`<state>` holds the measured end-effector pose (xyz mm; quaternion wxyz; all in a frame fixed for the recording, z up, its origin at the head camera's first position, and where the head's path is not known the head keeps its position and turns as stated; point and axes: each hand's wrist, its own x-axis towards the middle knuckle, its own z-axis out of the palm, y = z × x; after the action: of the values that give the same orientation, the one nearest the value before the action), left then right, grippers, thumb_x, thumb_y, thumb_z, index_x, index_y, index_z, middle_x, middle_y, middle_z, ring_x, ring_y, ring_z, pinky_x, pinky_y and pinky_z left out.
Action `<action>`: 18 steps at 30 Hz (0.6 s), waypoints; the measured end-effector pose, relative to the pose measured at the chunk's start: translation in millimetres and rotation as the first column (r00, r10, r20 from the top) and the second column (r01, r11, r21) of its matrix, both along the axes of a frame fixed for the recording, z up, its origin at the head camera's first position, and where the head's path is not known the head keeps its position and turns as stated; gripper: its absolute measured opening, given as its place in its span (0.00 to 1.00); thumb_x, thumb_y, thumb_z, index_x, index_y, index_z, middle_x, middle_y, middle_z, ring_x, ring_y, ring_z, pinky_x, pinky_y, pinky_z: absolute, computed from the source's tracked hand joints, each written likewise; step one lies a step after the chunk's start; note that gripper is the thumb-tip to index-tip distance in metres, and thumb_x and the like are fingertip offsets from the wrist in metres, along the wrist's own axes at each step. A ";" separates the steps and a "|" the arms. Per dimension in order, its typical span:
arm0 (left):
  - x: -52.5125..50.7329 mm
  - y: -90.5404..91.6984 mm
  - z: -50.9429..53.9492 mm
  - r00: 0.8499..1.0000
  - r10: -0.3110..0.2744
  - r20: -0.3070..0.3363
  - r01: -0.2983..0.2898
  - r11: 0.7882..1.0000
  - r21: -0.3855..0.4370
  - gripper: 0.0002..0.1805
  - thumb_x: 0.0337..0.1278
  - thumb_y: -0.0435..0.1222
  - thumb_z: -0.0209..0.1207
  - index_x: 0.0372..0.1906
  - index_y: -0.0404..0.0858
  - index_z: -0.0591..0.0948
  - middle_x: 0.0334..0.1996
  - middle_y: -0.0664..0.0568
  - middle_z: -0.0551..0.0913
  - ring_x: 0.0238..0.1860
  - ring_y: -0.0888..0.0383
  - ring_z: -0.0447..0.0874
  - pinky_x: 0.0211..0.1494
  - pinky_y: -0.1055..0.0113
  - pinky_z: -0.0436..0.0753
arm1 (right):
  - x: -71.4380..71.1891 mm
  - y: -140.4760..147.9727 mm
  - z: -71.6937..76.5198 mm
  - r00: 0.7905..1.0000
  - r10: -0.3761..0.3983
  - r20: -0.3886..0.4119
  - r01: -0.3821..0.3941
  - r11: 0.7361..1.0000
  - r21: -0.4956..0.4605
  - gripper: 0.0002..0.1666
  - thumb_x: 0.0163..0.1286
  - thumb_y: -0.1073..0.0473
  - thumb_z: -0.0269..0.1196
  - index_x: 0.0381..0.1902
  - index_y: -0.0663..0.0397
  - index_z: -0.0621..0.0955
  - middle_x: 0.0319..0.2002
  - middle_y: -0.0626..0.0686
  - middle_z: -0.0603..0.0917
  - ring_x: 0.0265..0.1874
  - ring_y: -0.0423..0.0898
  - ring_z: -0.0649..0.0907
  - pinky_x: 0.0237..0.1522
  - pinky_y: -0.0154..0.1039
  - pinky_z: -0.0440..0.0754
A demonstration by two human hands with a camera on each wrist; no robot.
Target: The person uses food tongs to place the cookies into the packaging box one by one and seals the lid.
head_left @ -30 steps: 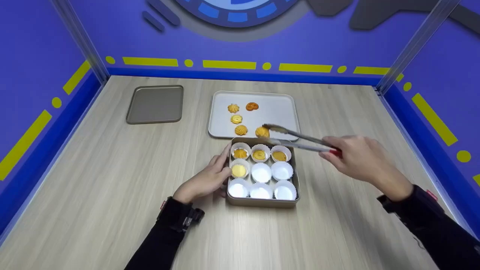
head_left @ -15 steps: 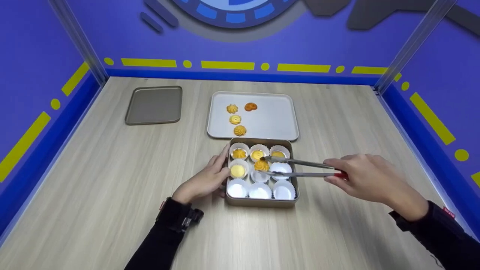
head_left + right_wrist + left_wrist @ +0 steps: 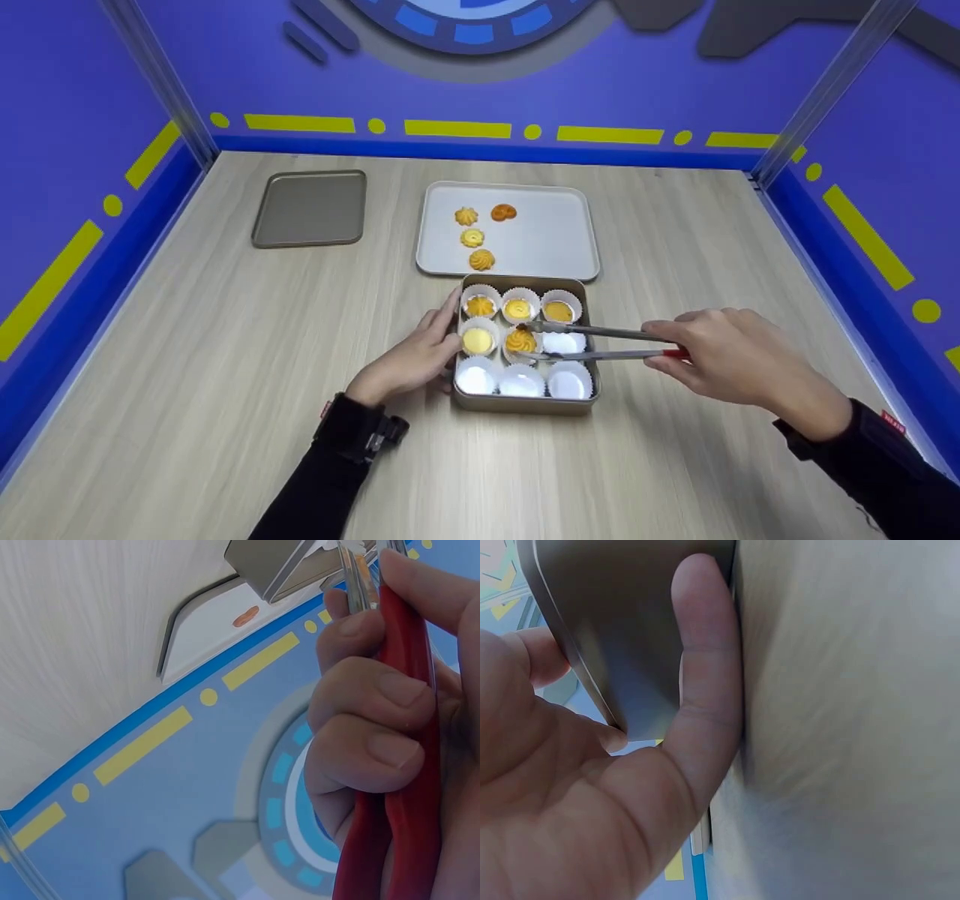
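A metal tin (image 3: 525, 405) holds rows of white paper cups, some with cookies inside. My left hand (image 3: 412, 360) rests against the tin's left side; in the left wrist view one fairly straight finger (image 3: 709, 652) lies along the tin's wall near the table. My right hand (image 3: 735, 360) grips tongs (image 3: 607, 355), fingers curled round their red handles (image 3: 409, 690). The tongs' tips are at a swirled cookie (image 3: 520, 340) in the middle cup, one tip on each side. Whether they still pinch it I cannot tell.
Behind the tin lies a white tray (image 3: 555, 225) with several cookies, including a pretzel-shaped one (image 3: 504, 212) and a swirled one (image 3: 481, 259). A flat brown lid or tray (image 3: 311, 210) lies at the back left. Blue walls (image 3: 480, 97) enclose the table.
The tongs have carried the swirled cookie from the white tray's front edge towards me and down into the tin's middle cup. My left hand has stayed at the tin.
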<state>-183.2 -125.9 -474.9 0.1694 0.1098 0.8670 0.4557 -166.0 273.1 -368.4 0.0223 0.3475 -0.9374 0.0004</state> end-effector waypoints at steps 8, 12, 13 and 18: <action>-0.2 -0.3 -0.5 1.000 0.006 0.005 -0.006 1.000 -0.008 0.45 0.78 0.45 0.47 0.88 0.61 0.36 0.78 0.40 0.61 0.67 0.41 0.73 0.72 0.44 0.75 | -1.3 -5.7 1.8 1.000 0.012 -0.010 -0.012 1.000 0.007 0.16 0.68 0.46 0.75 0.49 0.45 0.88 0.24 0.41 0.82 0.17 0.34 0.71 0.18 0.32 0.71; -0.7 -0.1 -0.5 1.000 0.006 0.002 -0.006 1.000 -0.009 0.45 0.78 0.45 0.47 0.88 0.61 0.36 0.78 0.41 0.62 0.66 0.41 0.74 0.70 0.46 0.77 | -1.2 -7.5 3.2 0.999 0.018 -0.032 -0.018 1.000 0.017 0.17 0.67 0.46 0.76 0.49 0.45 0.88 0.23 0.42 0.82 0.17 0.34 0.71 0.17 0.32 0.71; -0.8 0.0 -0.2 1.000 0.005 0.000 -0.005 1.000 -0.010 0.45 0.78 0.45 0.47 0.88 0.61 0.36 0.78 0.41 0.62 0.67 0.41 0.74 0.71 0.46 0.77 | -1.2 -7.5 3.3 0.999 0.020 -0.036 -0.020 1.000 0.021 0.17 0.67 0.46 0.76 0.49 0.45 0.87 0.23 0.42 0.81 0.16 0.34 0.71 0.17 0.33 0.71; -1.0 -0.4 0.0 1.000 -0.004 -0.015 0.004 1.000 -0.019 0.45 0.78 0.45 0.47 0.88 0.59 0.36 0.79 0.41 0.61 0.70 0.41 0.71 0.74 0.44 0.73 | -0.7 -7.5 5.4 0.997 0.028 -0.067 -0.025 0.999 0.043 0.18 0.66 0.47 0.76 0.49 0.46 0.87 0.22 0.43 0.80 0.15 0.35 0.72 0.15 0.34 0.70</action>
<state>-184.2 -126.3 -474.9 0.1650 0.1135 0.8721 0.4464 -166.7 265.7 -363.0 0.0467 0.3603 -0.9312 -0.0311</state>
